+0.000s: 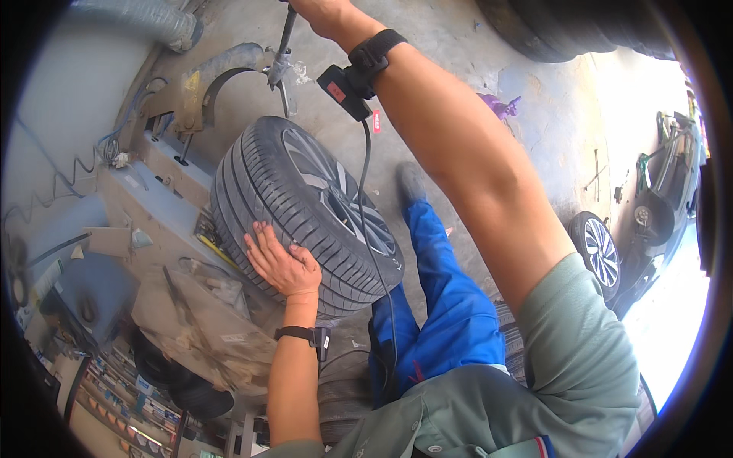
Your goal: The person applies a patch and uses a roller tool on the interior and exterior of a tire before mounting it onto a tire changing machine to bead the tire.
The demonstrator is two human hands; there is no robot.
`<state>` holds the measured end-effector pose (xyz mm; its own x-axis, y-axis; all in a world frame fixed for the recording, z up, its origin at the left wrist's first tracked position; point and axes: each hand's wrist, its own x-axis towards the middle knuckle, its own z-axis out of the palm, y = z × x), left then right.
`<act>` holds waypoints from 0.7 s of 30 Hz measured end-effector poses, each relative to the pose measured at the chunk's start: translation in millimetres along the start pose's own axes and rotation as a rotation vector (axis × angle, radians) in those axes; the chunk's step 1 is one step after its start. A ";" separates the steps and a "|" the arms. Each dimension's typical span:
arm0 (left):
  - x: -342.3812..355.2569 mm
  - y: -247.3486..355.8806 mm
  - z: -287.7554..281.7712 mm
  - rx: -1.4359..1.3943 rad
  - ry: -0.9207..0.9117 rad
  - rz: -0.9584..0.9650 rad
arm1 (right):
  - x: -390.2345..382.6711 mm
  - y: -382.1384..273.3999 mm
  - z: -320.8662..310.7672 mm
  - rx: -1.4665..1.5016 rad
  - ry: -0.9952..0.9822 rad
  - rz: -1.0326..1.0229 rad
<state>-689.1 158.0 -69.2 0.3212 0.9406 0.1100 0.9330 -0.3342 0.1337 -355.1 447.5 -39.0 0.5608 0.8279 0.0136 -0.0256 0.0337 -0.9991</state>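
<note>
My left hand (281,259) lies on the tread of a car tire (238,195) fitted on an alloy wheel (332,191), its fingers spread. The tire leans beside a grey machine (126,195). My right hand (321,15) is raised at the top edge, partly cut off, closed round a black metal rod (285,37) with a silver fitting at its lower end. This sits by the machine's curved arm (225,69). Strapped devices sit on both my wrists, and a black cable hangs across the wheel from the right one.
Another wheel (598,256) stands at the right near a car (660,214). Dark tires (534,27) lie at the top right and others (187,385) at the lower left by shelving (130,412). A corrugated duct (145,23) and a purple bag (500,107) are behind. My legs stand beside the wheel.
</note>
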 end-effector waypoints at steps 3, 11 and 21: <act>5.4 21.3 6.0 -0.041 -0.026 0.023 | 2.4 20.5 -0.7 -0.419 0.111 -0.295; 0.8 8.4 3.5 -0.025 -0.005 0.008 | -32.4 -18.2 60.8 -0.332 -0.034 -0.170; -3.3 2.2 7.2 -0.063 0.009 0.028 | -17.4 13.8 30.8 -0.305 -0.022 -0.304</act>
<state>-686.9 154.6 -76.4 0.3451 0.9304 0.1236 0.9116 -0.3636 0.1917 -390.7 450.7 -51.8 0.4873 0.8177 0.3066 0.3853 0.1137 -0.9157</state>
